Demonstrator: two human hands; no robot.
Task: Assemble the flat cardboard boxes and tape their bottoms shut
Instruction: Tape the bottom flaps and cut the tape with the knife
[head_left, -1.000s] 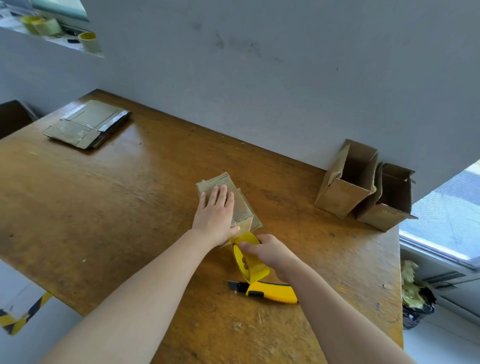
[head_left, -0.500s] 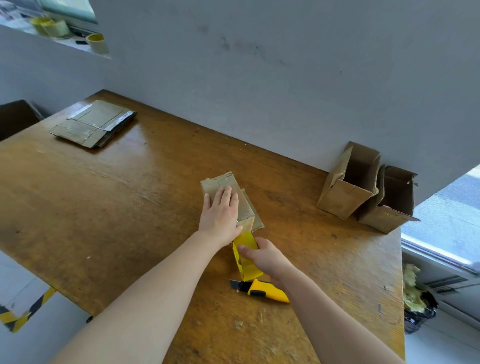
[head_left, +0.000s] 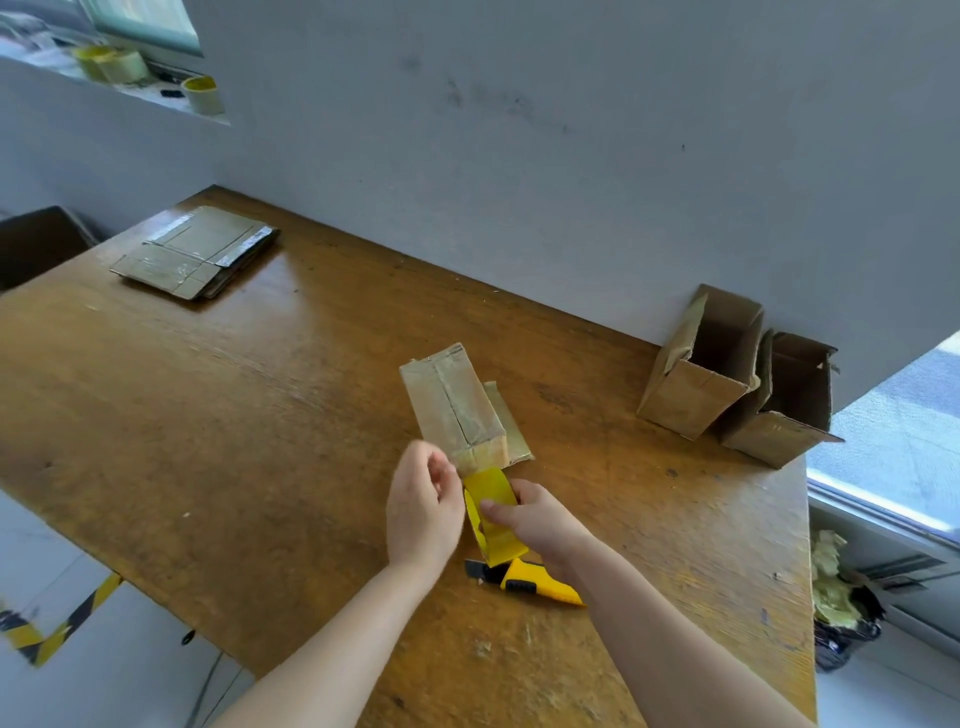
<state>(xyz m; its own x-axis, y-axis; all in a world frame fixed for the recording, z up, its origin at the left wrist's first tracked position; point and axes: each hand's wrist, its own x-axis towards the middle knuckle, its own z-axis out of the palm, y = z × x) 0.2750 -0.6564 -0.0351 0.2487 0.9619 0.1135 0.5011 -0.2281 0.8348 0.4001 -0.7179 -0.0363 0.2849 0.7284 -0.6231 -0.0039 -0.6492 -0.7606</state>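
Right fingers (head_left: 524, 493) around yellow tape roll (head_left: 496, 548)

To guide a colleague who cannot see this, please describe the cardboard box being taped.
On the wooden table, look at the middle. The small cardboard box there is closed, taped seam up, a yellow tape roll at its near end; the two boxes by the wall gape open, and the far-left stack lies flat.
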